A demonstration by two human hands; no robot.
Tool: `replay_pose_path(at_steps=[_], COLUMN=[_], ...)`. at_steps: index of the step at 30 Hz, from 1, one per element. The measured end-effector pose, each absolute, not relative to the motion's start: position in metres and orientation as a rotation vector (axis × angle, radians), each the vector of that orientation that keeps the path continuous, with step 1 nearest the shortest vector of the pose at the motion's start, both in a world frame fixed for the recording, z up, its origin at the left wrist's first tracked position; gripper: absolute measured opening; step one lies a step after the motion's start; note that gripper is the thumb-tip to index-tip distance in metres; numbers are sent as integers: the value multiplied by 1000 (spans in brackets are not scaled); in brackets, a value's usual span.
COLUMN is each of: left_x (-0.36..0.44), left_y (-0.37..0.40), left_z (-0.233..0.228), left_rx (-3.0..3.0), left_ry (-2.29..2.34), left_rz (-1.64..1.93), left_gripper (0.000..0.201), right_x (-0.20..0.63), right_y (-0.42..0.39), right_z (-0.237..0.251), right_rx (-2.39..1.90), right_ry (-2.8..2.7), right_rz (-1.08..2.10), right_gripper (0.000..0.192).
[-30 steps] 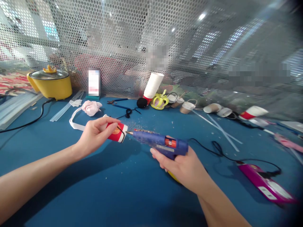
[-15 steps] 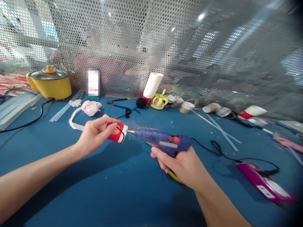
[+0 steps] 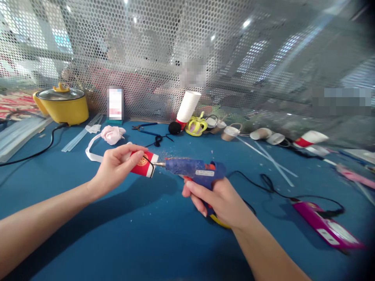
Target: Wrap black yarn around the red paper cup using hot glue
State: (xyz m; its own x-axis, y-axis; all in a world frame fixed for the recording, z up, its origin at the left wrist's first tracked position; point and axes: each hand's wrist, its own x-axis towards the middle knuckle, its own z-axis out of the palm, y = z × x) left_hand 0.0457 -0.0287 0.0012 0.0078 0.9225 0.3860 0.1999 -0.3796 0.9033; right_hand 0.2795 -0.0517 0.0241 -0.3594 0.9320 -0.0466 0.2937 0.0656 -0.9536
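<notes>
**A:** What sits farthest left on the blue work table (image 3: 123,234)?

**B:** At ten o'clock, a yellow electric pot with a glass lid (image 3: 62,104), its black cord trailing toward the edge. Just right of it lie clear glue sticks (image 3: 82,132), then a pale pink fabric flower on a white ribbon (image 3: 110,134).

**A:** And the person's hands?

**B:** The left hand (image 3: 113,169), entering from eight o'clock, has thumb and fingers curled around a small red-and-white paper cup (image 3: 144,166), lying on its side above the table near centre, with a thin black cord looped at its rim. The right hand (image 3: 215,201), coming from five o'clock, is wrapped tight around the grip of a blue hot glue gun with an orange trigger (image 3: 193,170). Its metal nozzle points toward nine o'clock and meets the cup's rim.

**A:** Behind them?

**B:** At twelve o'clock, a leaning stack of white paper cups (image 3: 188,106) against the perforated metal screen (image 3: 205,47), a black pompom and a yellow crown-shaped piece (image 3: 197,125) beside it.

**A:** Further right?

**B:** Toward two o'clock, more paper cups (image 3: 309,139) tipped on their sides. At four o'clock, a magenta power strip (image 3: 325,230) with a black cable plugged in.
</notes>
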Motion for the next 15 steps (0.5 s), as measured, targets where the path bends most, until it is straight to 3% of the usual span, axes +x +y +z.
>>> replay_pose_path(at_steps=[15], left_x=[46], left_y=[-31], left_z=[-1], left_rx=[1676], left_ry=[1116], left_rz=[1478], left_gripper=[20], right_x=[277], right_y=[-48], right_z=[18], right_rx=[-1149], right_ry=[-1579], right_rz=[1399], right_gripper=[26])
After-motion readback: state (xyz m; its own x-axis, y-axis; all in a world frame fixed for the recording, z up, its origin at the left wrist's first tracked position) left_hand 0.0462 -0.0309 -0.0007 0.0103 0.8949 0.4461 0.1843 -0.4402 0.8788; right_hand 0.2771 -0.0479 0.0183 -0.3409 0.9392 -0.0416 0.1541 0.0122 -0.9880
